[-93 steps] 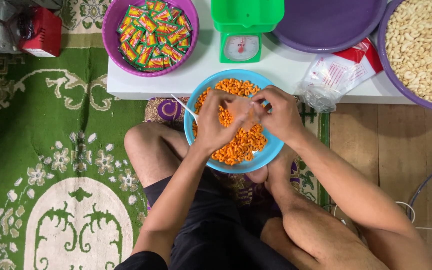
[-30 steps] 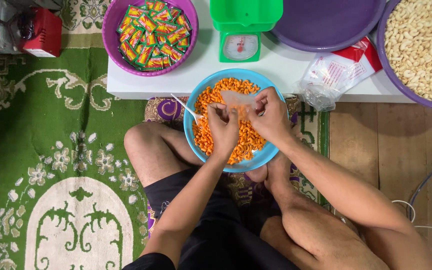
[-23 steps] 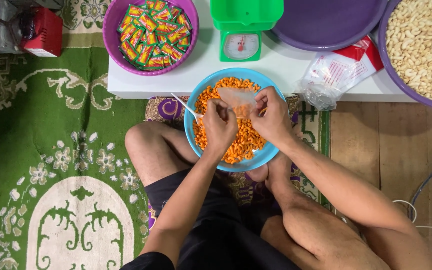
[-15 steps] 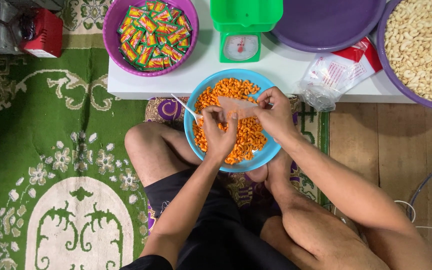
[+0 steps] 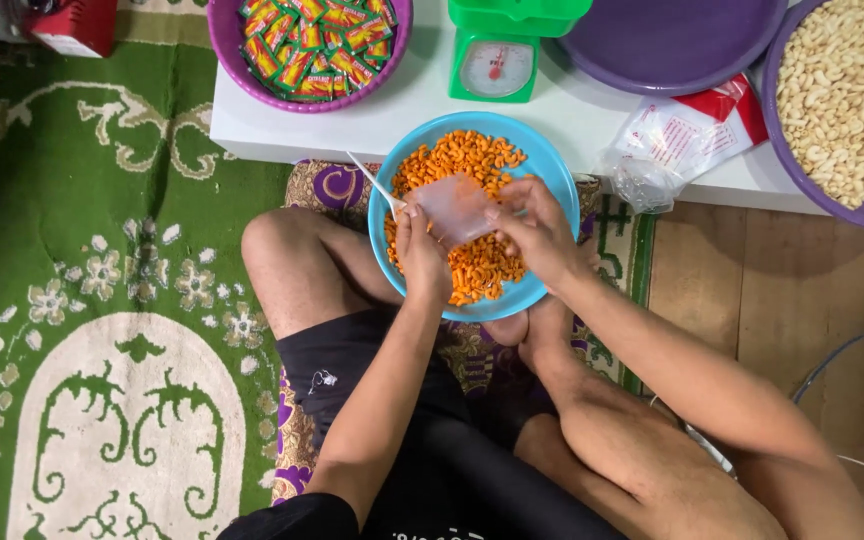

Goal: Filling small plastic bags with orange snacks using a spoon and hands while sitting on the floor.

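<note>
Home floor: patterned carpet (image 5: pixel 102 330), low table (image 5: pixel 412 115)

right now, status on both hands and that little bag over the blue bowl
Left hand and right hand both pinching small clear plastic bag. Bag held over blue bowl of orange snacks. White spoon beside left hand, nothing blocking.

White table (image 5: pixel 402 115) with bowls, scale (image 5: pixel 497 65)

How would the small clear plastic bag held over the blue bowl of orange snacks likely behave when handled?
The small clear plastic bag looks thin and floppy: it needs both the left hand and the right hand to stay spread. It appears empty, so probably very light. Its glossy film may be slippery, which could make the mouth fiddly to open above the blue bowl.
</note>
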